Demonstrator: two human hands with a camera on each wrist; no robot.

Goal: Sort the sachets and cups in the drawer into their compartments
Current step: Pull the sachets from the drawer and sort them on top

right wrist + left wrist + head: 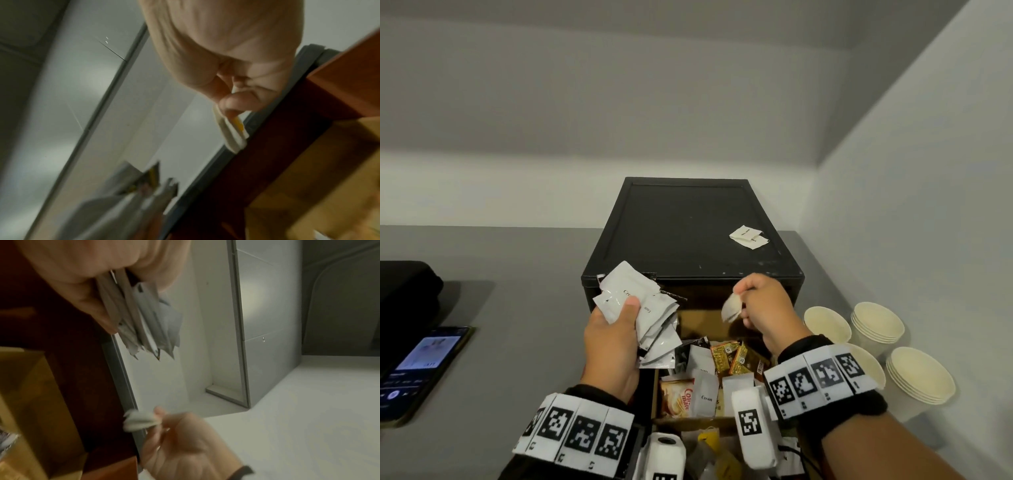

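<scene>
At the far left a phone (417,371) lies on the grey counter (517,342), well apart from the hands, with bare counter between it and the black drawer unit (688,233). The left hand (613,342) holds a fanned bundle of white sachets (640,305) above the drawer's left edge; the thumb presses on top of the bundle and the fingers curl beneath it, and the sachets stick out beyond the fingertips toward the unit's front edge. Below and between the hands, the open drawer (654,394) holds mixed sachets (719,370) in cardboard compartments, with an empty-looking back compartment just beyond the fingers. The right hand (763,308) hovers over that back part, its fingertips pinching a small pale sachet (731,308), blurred, which hangs to the left of the knuckles. Right of this hand, paper cups (876,325) stand stacked on the counter near the wall. Two white sachets (748,236) lie on the unit's top.
</scene>
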